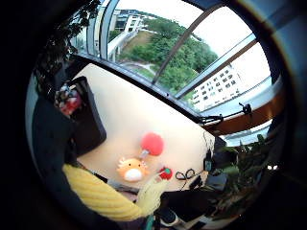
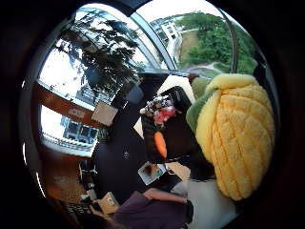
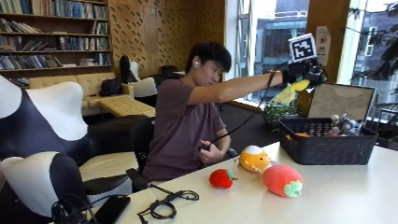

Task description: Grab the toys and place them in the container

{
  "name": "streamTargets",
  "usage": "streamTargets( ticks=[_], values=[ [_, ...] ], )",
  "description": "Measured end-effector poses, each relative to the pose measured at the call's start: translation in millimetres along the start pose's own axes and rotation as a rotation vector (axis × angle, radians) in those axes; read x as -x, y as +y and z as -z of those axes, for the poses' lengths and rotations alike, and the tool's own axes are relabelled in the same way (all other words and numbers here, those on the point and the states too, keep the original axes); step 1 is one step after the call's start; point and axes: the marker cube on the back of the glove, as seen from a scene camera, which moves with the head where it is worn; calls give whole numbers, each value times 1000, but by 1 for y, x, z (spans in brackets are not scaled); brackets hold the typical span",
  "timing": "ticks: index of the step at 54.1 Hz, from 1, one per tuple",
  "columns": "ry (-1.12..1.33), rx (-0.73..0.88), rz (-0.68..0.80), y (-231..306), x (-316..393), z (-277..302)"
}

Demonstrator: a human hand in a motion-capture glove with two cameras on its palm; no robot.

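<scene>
Fingers of the right hand (image 3: 302, 73) clasp a yellow plush (image 3: 291, 92), raised high, hanging long-axis down. Below it and slightly to the far side sits the basket (image 3: 326, 148); three toys (image 3: 255, 158) wait on the table (image 3: 348, 196).

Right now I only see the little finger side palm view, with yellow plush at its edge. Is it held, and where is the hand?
Observer: Held. In the outside view the gloved right hand grips the yellow plush toy high in the air, near the black basket. I cannot tell if it is straight over it.
Operator: What is in the basket?
Observer: The thumb side view shows an orange carrot toy lying in it, next to a cluster of small toys.
Operator: Bare hand?
Observer: The bare hand is low by the person's lap, touching none of the toys.
</scene>
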Motion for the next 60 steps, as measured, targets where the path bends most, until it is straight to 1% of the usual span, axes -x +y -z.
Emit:
streamTargets(
  ticks=[2,5,7,9,11,13,17,21,22,25,27,29,31,34,36,38,40,42,45,48,50,53,56,57,60],
  values=[
    [-24,11,8,-4,23,-10],
    [50,34,-27,-11,42,-30],
    [67,55,-9,-15,54,-41],
    [35,81,6,-18,69,-50],
    [36,104,-31,-22,79,-62],
    [97,125,-66,-25,80,-75],
    [101,235,5,-21,93,-95],
    [201,371,-144,-21,98,-114],
    [179,385,-138,-21,99,-115],
    [0,379,28,-16,108,-109],
    [-33,362,84,-14,106,-105],
    [-43,353,88,-14,100,-100],
    [-17,352,40,-15,90,-96],
    [90,353,-55,-17,68,-91],
    [132,352,-81,-16,57,-88],
    [88,354,-55,-14,50,-81],
    [13,356,4,-9,40,-69],
    [0,362,30,-4,23,-60],
    [53,376,22,4,-8,-50],
    [134,380,-55,9,-38,-44],
    [124,375,-80,15,-55,-36],
    [72,366,-74,26,-81,-22],
    [80,356,-113,35,-108,-16],
    [72,353,-106,38,-116,-14],
    [32,354,-16,53,-142,-11]
  ],
)
